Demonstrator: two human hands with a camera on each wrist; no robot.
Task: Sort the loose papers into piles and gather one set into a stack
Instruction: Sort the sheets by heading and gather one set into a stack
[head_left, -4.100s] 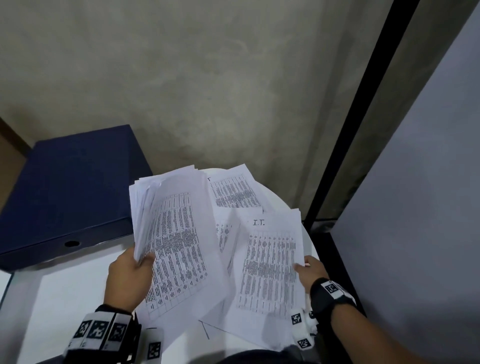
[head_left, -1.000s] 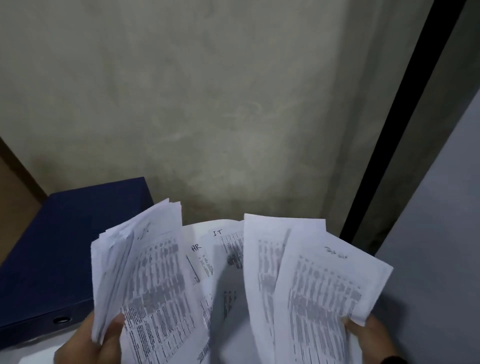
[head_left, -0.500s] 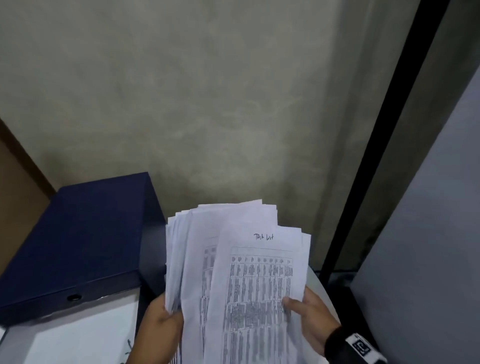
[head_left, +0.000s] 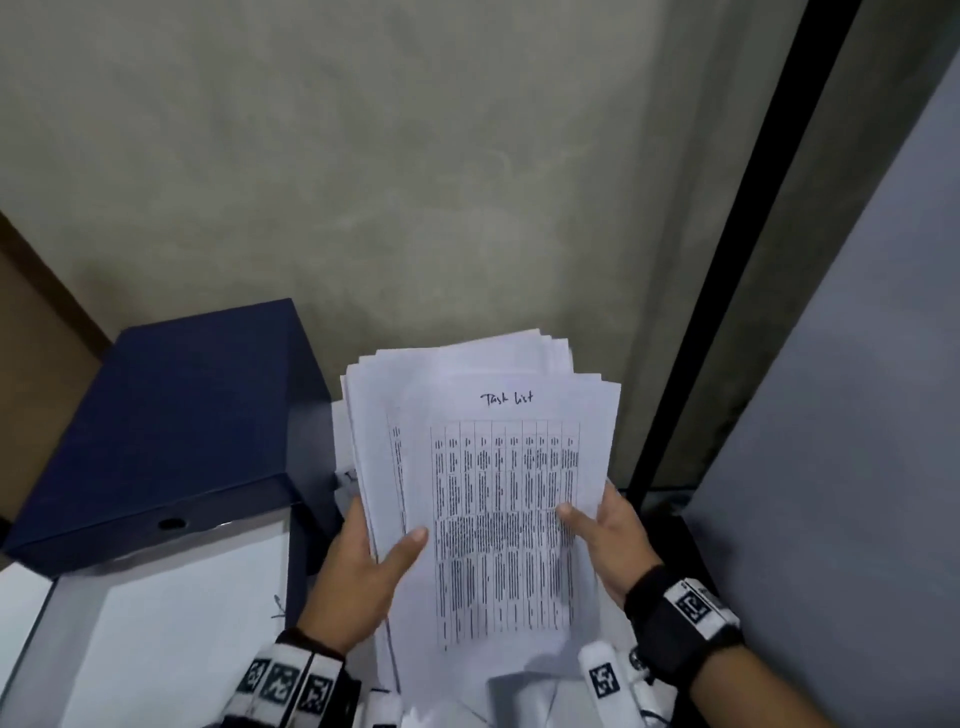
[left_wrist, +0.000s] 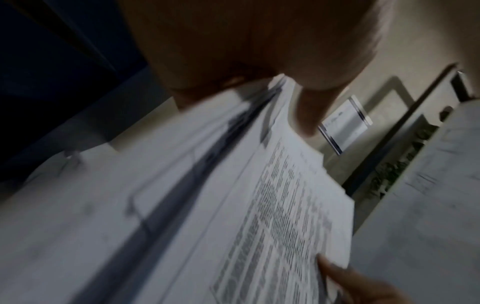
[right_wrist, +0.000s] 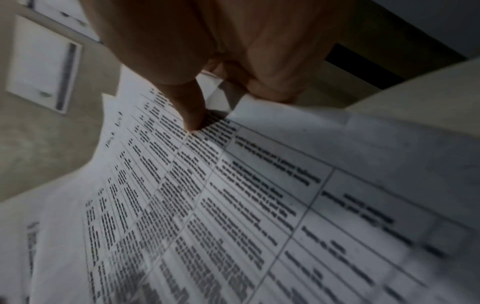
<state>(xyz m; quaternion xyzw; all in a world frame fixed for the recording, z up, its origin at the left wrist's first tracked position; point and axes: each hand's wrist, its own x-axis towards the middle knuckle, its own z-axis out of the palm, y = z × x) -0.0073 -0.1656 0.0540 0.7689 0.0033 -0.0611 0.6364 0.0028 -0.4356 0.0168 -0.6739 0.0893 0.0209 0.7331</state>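
A stack of white printed sheets (head_left: 483, 467) is held up in front of me, its top page headed "Task list" over a table of text. My left hand (head_left: 363, 561) grips the stack's left edge, thumb on the top page, fingers behind. My right hand (head_left: 608, 535) holds the right edge, thumb pressed on the print. The left wrist view shows the stack (left_wrist: 233, 185) edge-on under my left hand (left_wrist: 259, 51), sheets slightly fanned. The right wrist view shows the top page (right_wrist: 233, 205) close, my right hand (right_wrist: 207, 61) pinching it with the thumb.
A dark blue box file (head_left: 166, 426) lies on the white table (head_left: 171, 623) at the left. More loose papers (head_left: 519, 696) lie under the stack near the bottom edge. A grey wall stands behind, with a black post (head_left: 727, 312) and a grey panel (head_left: 857, 415) on the right.
The two fanned bundles that were held apart have been brought together into one stack with the "Task list" page on top. Both hands have closed in on its sides.
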